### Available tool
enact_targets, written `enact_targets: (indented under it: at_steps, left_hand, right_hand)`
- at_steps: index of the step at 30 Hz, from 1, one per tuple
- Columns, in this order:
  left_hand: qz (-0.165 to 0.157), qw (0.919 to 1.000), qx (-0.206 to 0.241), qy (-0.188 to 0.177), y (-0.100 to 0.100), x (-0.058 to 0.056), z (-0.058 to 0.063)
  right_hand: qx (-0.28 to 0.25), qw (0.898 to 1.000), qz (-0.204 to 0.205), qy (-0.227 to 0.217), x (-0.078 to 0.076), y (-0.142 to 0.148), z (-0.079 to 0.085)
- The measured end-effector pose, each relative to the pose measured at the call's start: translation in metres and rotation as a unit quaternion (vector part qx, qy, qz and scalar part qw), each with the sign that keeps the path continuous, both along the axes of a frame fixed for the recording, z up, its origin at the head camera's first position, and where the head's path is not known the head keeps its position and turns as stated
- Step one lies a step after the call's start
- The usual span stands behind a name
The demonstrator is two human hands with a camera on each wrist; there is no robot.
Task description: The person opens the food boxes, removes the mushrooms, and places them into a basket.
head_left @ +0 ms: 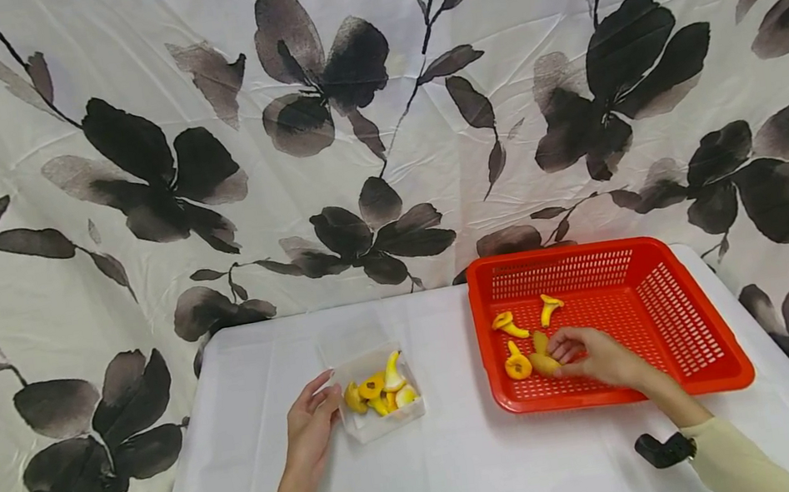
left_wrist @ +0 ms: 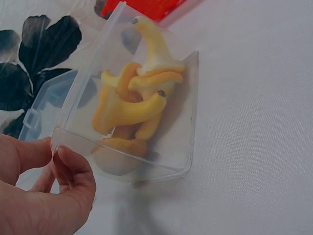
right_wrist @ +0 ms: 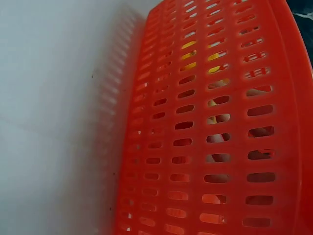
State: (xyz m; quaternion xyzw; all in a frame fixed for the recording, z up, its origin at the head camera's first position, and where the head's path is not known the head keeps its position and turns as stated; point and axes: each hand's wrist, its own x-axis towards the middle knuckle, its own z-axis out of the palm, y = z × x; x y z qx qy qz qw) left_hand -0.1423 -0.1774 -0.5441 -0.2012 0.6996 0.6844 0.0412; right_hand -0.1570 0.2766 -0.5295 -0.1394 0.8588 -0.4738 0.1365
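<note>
A small clear plastic box (head_left: pixel 389 425) stands on the white table and holds several yellow toy pieces (head_left: pixel 381 384), some banana-shaped. My left hand (head_left: pixel 330 394) pinches the box's near left corner between thumb and fingers. In the left wrist view the hand (left_wrist: pixel 55 152) grips that corner of the box (left_wrist: pixel 181 122), and the yellow pieces (left_wrist: pixel 132 107) lie piled inside. My right hand (head_left: pixel 562 357) reaches into the red basket (head_left: pixel 592 252), its fingers curled on a yellow piece (head_left: pixel 543 363). Three more yellow pieces (head_left: pixel 510 324) lie loose on the basket floor beside it.
The box's clear lid (left_wrist: pixel 44 103) hangs open behind it. The right wrist view shows only the basket's slotted outer wall (right_wrist: pixel 195 147) and the white tablecloth (right_wrist: pixel 54 98). A leaf-patterned curtain (head_left: pixel 346 118) hangs behind the table.
</note>
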Motion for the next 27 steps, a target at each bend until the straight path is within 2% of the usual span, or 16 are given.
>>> enact_targets:
  at_steps: [4,11,20,27]
  left_hand:
    - [-0.005,1.0,0.006,0.006,0.0,0.001,0.001]
    - [-0.008,0.9999,0.006,0.005,0.0,0.002,0.002]
    - [-0.005,0.9999,0.011,0.0,-0.002,0.002,0.002]
    - [-0.009,0.9999,0.009,0.0,-0.002,0.001,0.002]
  right_hand:
    - [-0.005,1.0,-0.001,0.008,0.0,-0.001,0.003]
    - [0.011,0.999,-0.01,0.051,-0.005,-0.011,0.015]
    - [0.022,0.998,-0.008,0.065,-0.016,-0.037,0.035]
    - [0.008,0.998,0.006,0.064,-0.026,-0.06,0.047]
